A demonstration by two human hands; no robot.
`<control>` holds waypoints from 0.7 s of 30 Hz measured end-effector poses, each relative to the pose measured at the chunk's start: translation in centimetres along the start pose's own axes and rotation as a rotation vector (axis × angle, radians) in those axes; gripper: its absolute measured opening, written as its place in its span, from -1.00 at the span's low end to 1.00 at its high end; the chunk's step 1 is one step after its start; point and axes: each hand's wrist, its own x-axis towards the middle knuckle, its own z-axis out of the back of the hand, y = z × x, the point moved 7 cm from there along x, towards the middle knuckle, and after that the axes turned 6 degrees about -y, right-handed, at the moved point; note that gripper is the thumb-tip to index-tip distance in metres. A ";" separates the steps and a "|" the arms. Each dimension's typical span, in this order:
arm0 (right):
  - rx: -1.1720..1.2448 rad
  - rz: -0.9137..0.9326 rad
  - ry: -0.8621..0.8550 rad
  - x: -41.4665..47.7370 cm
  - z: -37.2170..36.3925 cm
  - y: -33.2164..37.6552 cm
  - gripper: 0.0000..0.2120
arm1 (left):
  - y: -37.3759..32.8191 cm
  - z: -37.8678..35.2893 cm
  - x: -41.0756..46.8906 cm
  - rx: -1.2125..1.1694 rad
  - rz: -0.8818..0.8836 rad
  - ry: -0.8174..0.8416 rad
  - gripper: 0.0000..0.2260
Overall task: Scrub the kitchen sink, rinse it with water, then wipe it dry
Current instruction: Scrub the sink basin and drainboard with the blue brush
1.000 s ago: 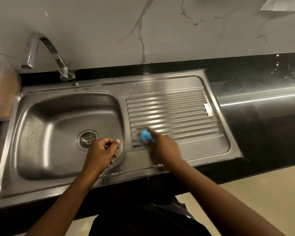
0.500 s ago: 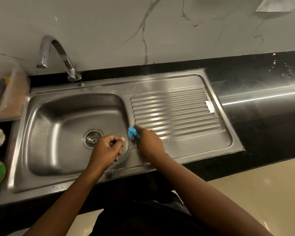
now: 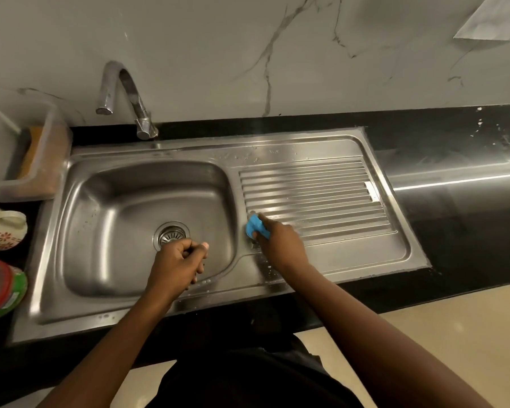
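Your right hand (image 3: pixel 280 245) grips the blue sponge (image 3: pixel 255 228) at the drainboard (image 3: pixel 321 195) edge mid-frame, left hand (image 3: pixel 178 263) curls over the sink (image 3: pixel 80 184) holding nothing visible, and wet steel could let the sponge skid into the basin.

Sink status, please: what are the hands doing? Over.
Right hand grips blue scrubber on drainboard edge. Left hand curled, empty, over basin. Nothing blocking.

A stainless-steel sink (image 3: pixel 189 151) is set into the black worktop (image 3: pixel 454 231). Its basin (image 3: pixel 115 231), with a round drain strainer (image 3: pixel 171 233), is on the left. Its ribbed drainboard (image 3: pixel 321 195), flecked with droplets, is on the right. A blue scrubber (image 3: pixel 255 226) is pressed on the drainboard's near left corner, gripped by the right hand (image 3: pixel 280 245).
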 end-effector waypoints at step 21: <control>0.854 -0.333 0.335 -3.4 -2.8 6.3 -0.69 | 5.5 9.9 -1.4 -0.137 0.067 -0.229 -0.73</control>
